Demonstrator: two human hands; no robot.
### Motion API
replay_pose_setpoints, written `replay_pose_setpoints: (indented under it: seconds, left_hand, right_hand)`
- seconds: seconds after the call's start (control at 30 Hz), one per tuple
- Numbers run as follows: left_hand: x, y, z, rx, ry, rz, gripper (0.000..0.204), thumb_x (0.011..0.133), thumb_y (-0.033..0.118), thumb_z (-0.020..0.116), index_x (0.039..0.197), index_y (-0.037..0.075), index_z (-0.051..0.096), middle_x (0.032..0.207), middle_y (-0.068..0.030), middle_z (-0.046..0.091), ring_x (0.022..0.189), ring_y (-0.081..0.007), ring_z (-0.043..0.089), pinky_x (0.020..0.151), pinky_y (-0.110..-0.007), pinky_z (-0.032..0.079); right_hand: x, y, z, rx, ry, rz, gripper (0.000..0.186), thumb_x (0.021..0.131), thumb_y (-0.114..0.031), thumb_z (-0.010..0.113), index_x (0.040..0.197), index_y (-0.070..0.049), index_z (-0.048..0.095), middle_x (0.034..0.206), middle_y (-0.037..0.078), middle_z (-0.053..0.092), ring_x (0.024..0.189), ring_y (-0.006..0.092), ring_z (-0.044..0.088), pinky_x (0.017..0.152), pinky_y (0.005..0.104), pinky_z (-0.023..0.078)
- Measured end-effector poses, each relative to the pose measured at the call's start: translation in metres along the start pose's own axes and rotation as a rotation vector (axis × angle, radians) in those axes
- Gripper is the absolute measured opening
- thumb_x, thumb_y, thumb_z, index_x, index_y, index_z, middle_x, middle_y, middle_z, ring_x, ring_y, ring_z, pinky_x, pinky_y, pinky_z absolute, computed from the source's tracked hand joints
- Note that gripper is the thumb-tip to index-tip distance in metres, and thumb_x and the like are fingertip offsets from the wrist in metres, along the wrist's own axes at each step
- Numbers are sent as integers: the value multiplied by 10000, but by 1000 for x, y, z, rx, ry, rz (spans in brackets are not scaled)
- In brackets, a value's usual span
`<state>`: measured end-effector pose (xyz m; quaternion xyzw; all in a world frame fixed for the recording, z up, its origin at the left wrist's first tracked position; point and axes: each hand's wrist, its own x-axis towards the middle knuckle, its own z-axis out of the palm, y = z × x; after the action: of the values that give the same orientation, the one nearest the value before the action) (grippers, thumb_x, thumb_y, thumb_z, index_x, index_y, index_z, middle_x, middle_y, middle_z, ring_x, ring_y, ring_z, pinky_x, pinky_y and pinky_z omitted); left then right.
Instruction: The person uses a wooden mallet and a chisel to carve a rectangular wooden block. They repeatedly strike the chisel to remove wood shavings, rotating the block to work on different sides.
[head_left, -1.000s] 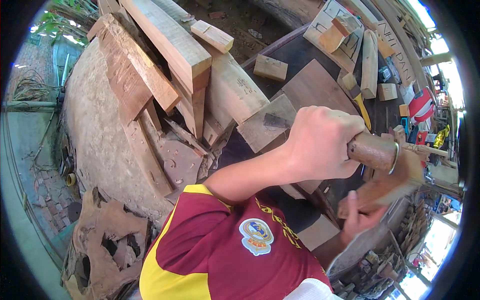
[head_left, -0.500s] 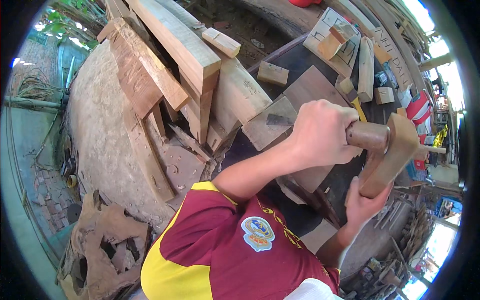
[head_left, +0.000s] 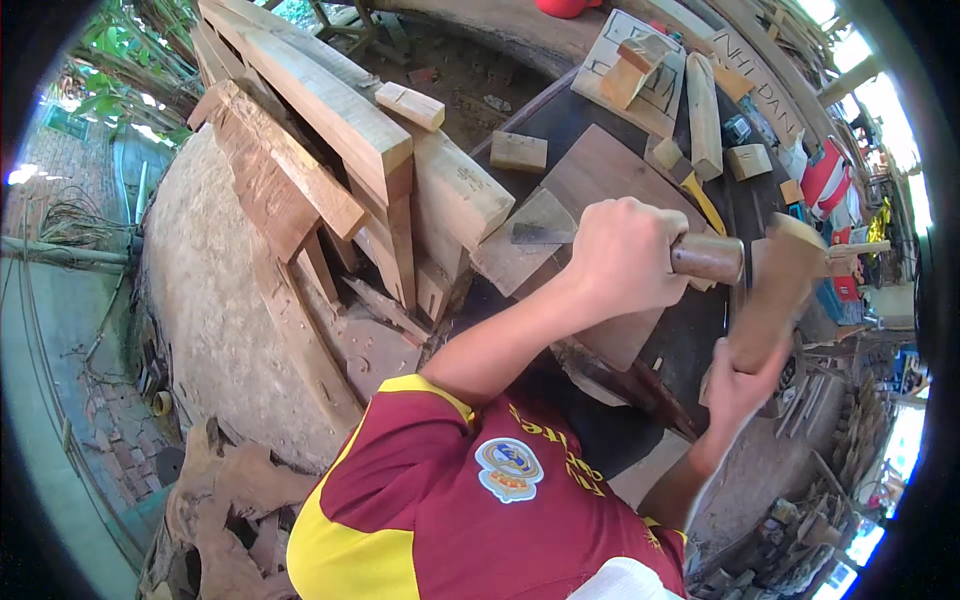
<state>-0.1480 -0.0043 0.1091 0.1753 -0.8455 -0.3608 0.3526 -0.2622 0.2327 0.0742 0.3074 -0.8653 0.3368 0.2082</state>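
Note:
My left hand [head_left: 628,255] is wrapped round a chisel, whose brown wooden handle [head_left: 710,258] sticks out past the thumb side. The chisel's dark flat blade [head_left: 540,234] points left and lies over a thin piece of wood [head_left: 505,262]; whether its edge touches the wood I cannot tell. In my right hand [head_left: 745,393] is a wooden mallet [head_left: 778,285], gripped low and smeared by motion. A small gap separates the mallet from the butt of the chisel handle. Beneath my left hand lies a broad brown board [head_left: 610,170] on the dark bench top [head_left: 695,355].
Thick beams [head_left: 340,105] and planks are stacked to the left. Wood blocks [head_left: 519,152], a yellow-handled tool [head_left: 705,200] and a marked board [head_left: 610,75] lie across the bench. A gnarled wood slab [head_left: 225,500] sits at lower left; scrap wood [head_left: 800,540] is piled at lower right.
The mallet has swung away to the right from the chisel handle's end, opening a gap. My left hand keeps its grip on the chisel. The whole view has shifted slightly.

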Motion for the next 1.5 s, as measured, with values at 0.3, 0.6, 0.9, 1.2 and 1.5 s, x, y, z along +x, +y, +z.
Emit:
replay_pose_setpoints:
  seconds: [0.3,0.6,0.9,1.2,1.5]
  left_hand:
    - [-2,-3,13,111,-67,7,167,570,210,709,650,95,617,601,-151,595,610,-370,614,563,-441,492]
    - [-1,-6,14,116,-71,31,158,578,207,706,630,96,606,596,-142,594,607,-372,616,561,-440,493]
    - [-17,28,-7,-89,-277,149,196,521,153,700,631,80,554,604,-127,578,615,-353,611,543,-439,473]
    - [-5,8,-11,-137,-67,75,185,542,129,692,656,67,560,608,-132,573,610,-355,604,553,-428,476]
    - [-42,19,-61,-89,-452,137,192,595,99,704,751,97,593,653,-77,579,621,-295,622,528,-416,482]
  right_hand:
    - [-12,-45,15,5,-53,-153,739,729,-60,740,1363,60,379,1210,251,549,1098,315,576,916,435,480]
    - [-1,-25,-14,427,301,267,773,757,-154,819,1363,86,402,1339,228,485,1229,296,481,1034,429,381]
    - [-28,-19,-7,505,212,215,834,732,-85,823,1401,76,351,1375,215,448,1227,275,480,1038,416,393]
    - [-25,-37,-2,466,176,266,701,742,13,776,1344,63,419,1253,157,524,1111,218,528,961,353,436]
    - [-47,-25,-1,519,-17,309,797,733,-9,786,1395,68,349,1324,181,480,1193,256,494,1001,402,414]
